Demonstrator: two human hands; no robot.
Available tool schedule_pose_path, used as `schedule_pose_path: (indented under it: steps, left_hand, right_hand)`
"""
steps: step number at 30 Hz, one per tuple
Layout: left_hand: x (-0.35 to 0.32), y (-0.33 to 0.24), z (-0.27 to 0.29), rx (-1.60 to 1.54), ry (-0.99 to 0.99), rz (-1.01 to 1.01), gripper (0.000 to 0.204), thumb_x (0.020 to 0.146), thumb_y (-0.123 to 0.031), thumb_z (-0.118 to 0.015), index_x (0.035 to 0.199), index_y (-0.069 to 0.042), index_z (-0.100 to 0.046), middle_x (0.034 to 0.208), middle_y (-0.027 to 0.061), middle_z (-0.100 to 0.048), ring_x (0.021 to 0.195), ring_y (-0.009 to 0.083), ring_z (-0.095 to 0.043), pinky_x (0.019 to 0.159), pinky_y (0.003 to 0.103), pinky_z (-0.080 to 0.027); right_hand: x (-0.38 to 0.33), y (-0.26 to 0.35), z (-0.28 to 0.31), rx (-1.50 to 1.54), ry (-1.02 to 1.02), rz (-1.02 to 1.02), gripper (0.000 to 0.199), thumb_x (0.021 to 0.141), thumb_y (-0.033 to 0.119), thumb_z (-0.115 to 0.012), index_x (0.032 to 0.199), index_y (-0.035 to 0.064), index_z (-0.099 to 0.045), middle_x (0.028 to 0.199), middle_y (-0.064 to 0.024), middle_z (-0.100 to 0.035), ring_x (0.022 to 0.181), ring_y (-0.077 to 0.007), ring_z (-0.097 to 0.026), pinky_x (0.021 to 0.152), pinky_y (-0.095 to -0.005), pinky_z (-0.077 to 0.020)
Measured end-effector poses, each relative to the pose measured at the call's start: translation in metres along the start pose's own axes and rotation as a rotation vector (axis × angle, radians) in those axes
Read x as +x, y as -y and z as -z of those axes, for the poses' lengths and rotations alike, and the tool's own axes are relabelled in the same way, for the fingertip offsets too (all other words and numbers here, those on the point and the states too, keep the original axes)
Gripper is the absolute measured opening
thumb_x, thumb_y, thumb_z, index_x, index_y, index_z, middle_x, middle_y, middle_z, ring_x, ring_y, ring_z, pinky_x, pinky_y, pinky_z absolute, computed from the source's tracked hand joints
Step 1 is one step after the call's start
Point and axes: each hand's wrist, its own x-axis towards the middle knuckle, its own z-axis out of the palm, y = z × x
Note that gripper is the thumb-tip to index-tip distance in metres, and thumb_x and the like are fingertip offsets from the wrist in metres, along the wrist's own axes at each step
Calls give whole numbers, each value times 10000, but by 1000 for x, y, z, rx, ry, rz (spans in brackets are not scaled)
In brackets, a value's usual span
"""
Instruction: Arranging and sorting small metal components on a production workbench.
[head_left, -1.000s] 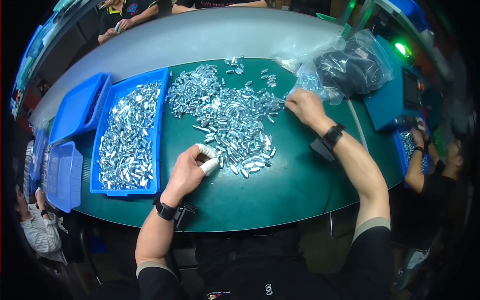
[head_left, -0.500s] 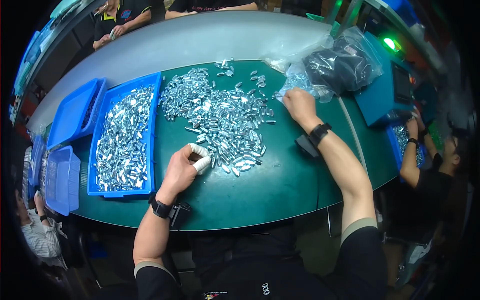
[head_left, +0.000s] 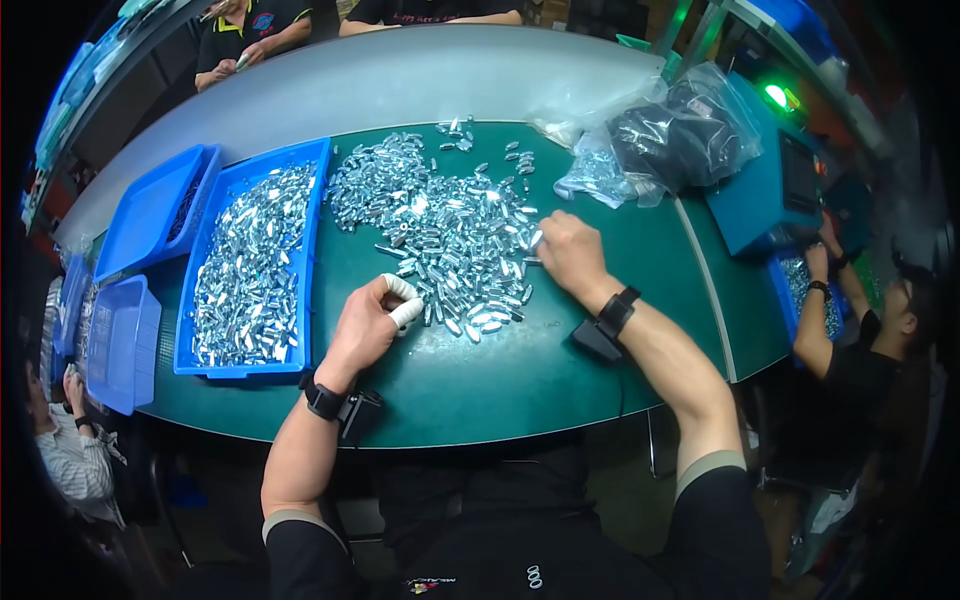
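Observation:
A loose pile of small, shiny, elongated metal pieces (head_left: 455, 235) covers the middle of the green table. At its near left edge is my left hand (head_left: 368, 322), thumb and a finger in white coverings, tips curled together in a pinch. What lies between them, if anything, is too small to tell. My right hand (head_left: 572, 252) is closed at the pile's right edge, palm down. Something pale and shiny shows at its fingertips, but I cannot tell what. Left of the pile, a blue tray (head_left: 310, 270) holds many similar metal pieces.
Stacked blue trays (head_left: 150, 215) and a blue basket (head_left: 125, 350) stand at the far left. Clear plastic bags (head_left: 690, 130), one with dark contents, lie at the back right beside a teal machine (head_left: 755, 180). Co-workers sit across a grey board (head_left: 420, 75) and on both sides.
My right hand has left the edge of the plastic bag and come down and left to the pile's right side. My left hand stays nearly in place, still pinched.

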Motion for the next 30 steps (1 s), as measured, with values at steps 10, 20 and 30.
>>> schedule_pose_path:
  steps: [10, 20, 30]
  left_hand:
    - [10, 7, 6, 31, -116, -52, 158, 960, -131, -768, 975, 0, -681, 851, 27, -705, 725, 89, -638, 652, 267, -517]
    - [4, 5, 5, -155, -95, -137, 121, 973, -83, -753, 1066, -18, -712, 932, 27, -716, 793, 75, -646, 722, 239, -530]
    - [-5, -1, -2, -88, 49, -202, 180, 951, -106, -794, 1115, -45, -754, 938, -17, -715, 818, 61, -631, 710, 254, -519]
  right_hand:
    - [30, 72, -18, -65, 5, 28, 28, 814, 82, -667, 789, 74, -677, 878, -142, -685, 853, -349, -701, 718, -480, -573]
    - [1, 99, 57, 734, 138, -255, 217, 965, 230, -759, 929, 17, -786, 779, -81, -736, 653, -154, -645, 612, -352, -503]
    - [-23, 120, 25, 1055, 166, -352, 163, 988, 152, -760, 989, -8, -795, 772, -22, -720, 684, -73, -591, 599, -272, -451]
